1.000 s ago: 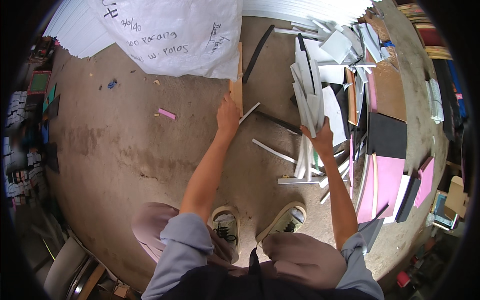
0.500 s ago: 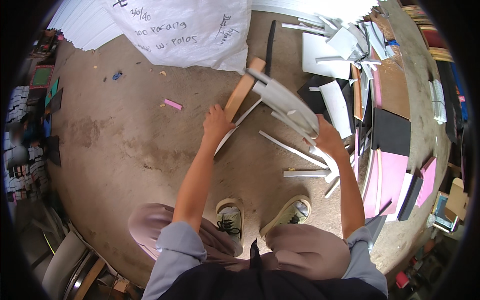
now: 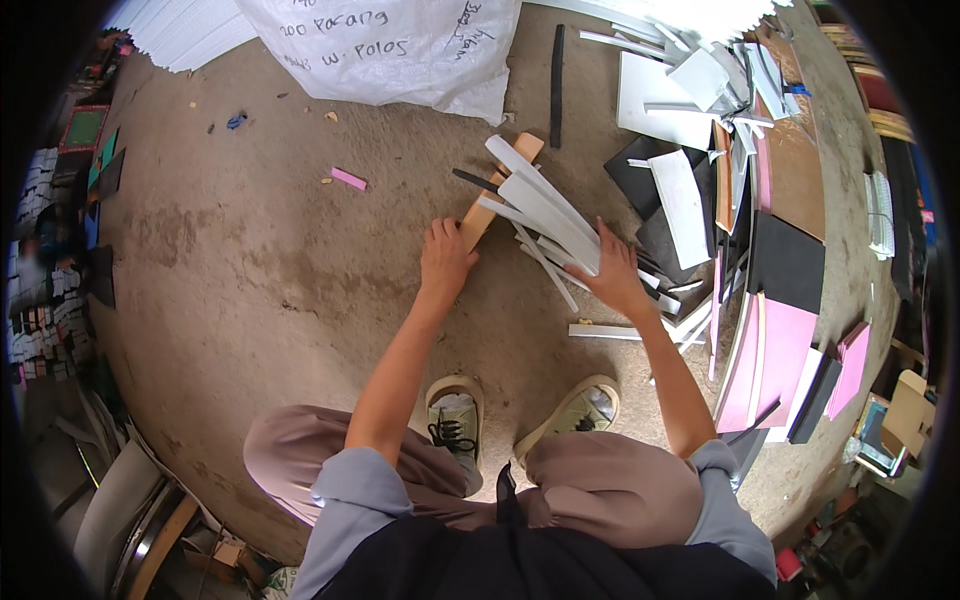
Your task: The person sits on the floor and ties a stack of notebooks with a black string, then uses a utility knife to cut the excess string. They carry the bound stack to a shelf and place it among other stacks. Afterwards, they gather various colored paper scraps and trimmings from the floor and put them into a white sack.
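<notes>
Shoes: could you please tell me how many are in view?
2: the left shoe pictured below the left hand, and the right shoe beside it; others may be hidden.

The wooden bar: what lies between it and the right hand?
In the head view, a bundle of white strips stretches from the right hand across the wooden bar.

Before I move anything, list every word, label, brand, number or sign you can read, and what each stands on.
White sack, main face: dark handwritten lines, cut off by the picture's top edge; I don't copy their wording.
White sack, near its right side: more dark handwriting, set at an angle; likewise not copied.
Wooden bar and pale strips: no writing that I can make out.
White stacks, far left: too small and blurred to read.
</notes>
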Tool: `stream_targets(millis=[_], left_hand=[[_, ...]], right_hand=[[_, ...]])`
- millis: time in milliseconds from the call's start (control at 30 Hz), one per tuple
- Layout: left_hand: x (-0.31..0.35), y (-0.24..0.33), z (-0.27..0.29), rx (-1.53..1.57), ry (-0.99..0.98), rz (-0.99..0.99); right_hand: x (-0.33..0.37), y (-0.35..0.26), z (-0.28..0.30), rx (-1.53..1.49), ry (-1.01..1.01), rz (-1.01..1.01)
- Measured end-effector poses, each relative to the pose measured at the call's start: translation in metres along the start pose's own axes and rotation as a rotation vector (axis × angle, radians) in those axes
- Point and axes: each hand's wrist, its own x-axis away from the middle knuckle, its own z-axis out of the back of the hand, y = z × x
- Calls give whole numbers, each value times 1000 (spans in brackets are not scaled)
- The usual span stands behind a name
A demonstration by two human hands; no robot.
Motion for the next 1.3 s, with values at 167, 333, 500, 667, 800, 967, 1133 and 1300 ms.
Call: stream_targets(millis=[167,333,500,667,800,967,1133,1300], left_hand=[[-3,15,9,122,-77,151],[-2,21,9,182,-100,186],[-7,21,0,300,-168,228],[-7,26,2,310,-34,167],[-10,44,13,404,-203,352],[-8,49,-1,177,-57,317],[-19,62,20,276,-235,364],[-25,86,39,877,-172,276]], right_hand=[[7,-24,-10,320,174,41],[3,-12,-14,252,202,100],[-5,-9,-5,272,147,81],[-16,-13,3,269,116,24],[-24,-15,17,103,98,-86],[-36,-13,41,-240,201,-214],[-47,-10,54,-473,212,-290],[-56,-44,94,-906,149,-329]])
